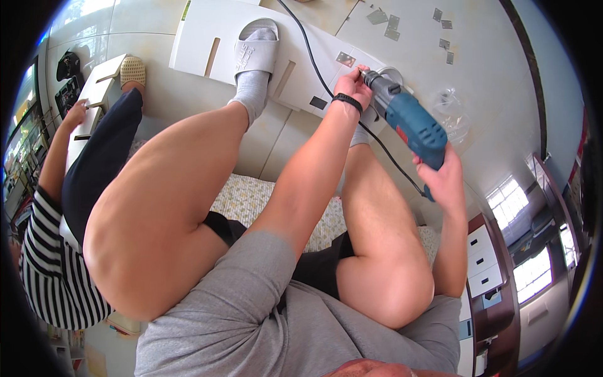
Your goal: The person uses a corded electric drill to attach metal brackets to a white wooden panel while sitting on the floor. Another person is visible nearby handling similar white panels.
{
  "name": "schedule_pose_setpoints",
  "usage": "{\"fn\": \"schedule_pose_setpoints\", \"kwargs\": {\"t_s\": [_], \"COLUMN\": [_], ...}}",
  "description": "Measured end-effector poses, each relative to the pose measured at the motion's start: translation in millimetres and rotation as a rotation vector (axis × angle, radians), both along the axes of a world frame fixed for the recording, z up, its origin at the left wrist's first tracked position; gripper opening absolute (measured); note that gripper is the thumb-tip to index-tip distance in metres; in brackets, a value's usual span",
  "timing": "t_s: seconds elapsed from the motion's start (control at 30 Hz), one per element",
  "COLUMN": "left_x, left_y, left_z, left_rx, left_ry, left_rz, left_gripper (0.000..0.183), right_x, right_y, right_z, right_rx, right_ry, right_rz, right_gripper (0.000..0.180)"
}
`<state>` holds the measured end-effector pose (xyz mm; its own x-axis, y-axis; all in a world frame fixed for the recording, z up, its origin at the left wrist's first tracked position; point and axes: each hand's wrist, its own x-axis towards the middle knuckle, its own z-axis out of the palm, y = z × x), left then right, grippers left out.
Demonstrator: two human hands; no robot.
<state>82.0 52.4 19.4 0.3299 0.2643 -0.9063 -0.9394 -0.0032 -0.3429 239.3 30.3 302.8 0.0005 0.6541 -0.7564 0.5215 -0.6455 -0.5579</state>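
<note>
My right hand [443, 176] is wrapped around the rear handle of a blue corded power drill [417, 125], whose nose points up and to the left. At the drill's chuck [372, 78], the fingers of my left hand [353, 89] pinch around the tip; what they hold there is too small to tell. Beneath lies a white slotted panel [188, 52] on the floor, with both my slippered feet on or against it. A shiny metal plate [346, 59] rests on the panel near my left hand, and a dark rectangular plate [319, 102] lies nearer its edge.
Several flat metal plates [392, 28] are scattered on the tiled floor. The drill's black cable [306, 42] crosses the panel. A clear plastic bag [450, 110] lies right of the drill. At the left, another person in a striped shirt [61, 282] touches white panels [96, 89].
</note>
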Motion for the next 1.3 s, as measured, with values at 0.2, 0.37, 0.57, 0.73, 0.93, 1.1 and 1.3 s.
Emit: {"fn": "schedule_pose_setpoints", "kwargs": {"t_s": [0.2, 0.37, 0.57, 0.73, 0.93, 1.1, 1.3], "left_x": [-11.0, -16.6, -18.8, -20.3, -21.3, -22.5, -24.2], "left_y": [3.1, 11.8, 16.1, 18.6, 19.0, 15.5, 18.4], "left_z": [9.0, -1.0, 1.7, 3.4, 3.3, 4.5, 3.1], "left_rx": [-0.023, 0.019, 0.005, 0.044, 0.032, 0.080, 0.024], "left_ry": [0.065, 0.077, 0.067, 0.084, 0.099, 0.133, 0.110], "left_rz": [-0.070, -0.122, -0.144, -0.228, -0.247, -0.267, -0.237], "left_gripper": [0.012, 0.013, 0.012, 0.014, 0.015, 0.016, 0.017], "right_x": [-10.0, -25.2, -30.4, -36.1, -35.6, -34.9, -34.3], "right_y": [-20.3, -28.0, -22.1, -17.9, -18.4, -15.6, -12.6], "right_z": [-12.6, -19.6, -16.7, -10.4, -10.8, -7.6, -10.9], "right_rx": [0.008, 0.037, 0.020, 0.004, 0.030, 0.046, 0.008], "right_ry": [-0.094, -0.118, -0.130, -0.158, -0.137, -0.142, -0.132], "right_rz": [0.042, 0.011, -0.019, -0.022, -0.010, 0.024, -0.015], "right_gripper": [0.063, 0.065, 0.067, 0.067, 0.068, 0.068, 0.067]}}
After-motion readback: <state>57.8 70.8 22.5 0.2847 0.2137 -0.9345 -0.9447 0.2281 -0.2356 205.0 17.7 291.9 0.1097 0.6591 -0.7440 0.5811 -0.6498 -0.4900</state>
